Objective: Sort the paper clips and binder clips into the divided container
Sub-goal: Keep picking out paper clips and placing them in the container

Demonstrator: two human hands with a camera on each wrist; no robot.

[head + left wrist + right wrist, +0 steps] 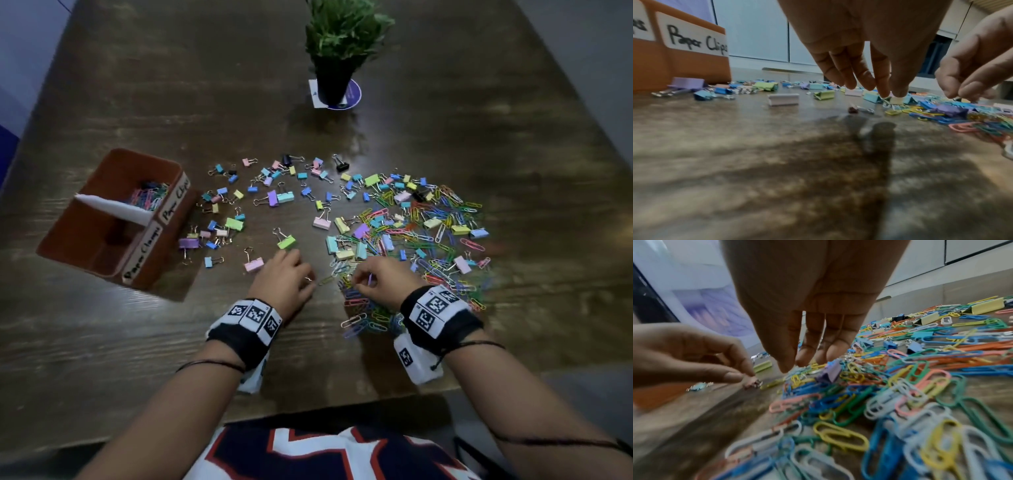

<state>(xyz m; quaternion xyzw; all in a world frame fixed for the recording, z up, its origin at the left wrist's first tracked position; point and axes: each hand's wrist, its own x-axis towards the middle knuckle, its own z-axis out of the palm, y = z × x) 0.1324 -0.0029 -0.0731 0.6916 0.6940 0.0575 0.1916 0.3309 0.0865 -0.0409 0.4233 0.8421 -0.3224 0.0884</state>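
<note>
The desk (137, 342) is carrying the whole job, and the sorting looks to be at an early stage: most of the pieces are still lying loose. The divided container (113, 219) is standing at the left, with a few paper clips already in its far compartment; the near one looks empty. Binder clips (270, 198) are lying scattered in the middle, and the big heap of paper clips (428, 240) is spreading to the right, with binder clips mixed in.

Both hands are working at the heap's near left edge, picking out pieces. The left hand (287, 274) is pointing its fingers down, its grip narrowing on a small clip (753, 383) on the desk. The right hand (380, 277) is pinching a thin purple clip (370, 279) in a tight grip. Next, each piece probably has to be carried to its labelled compartment, well apart to the left.
</note>
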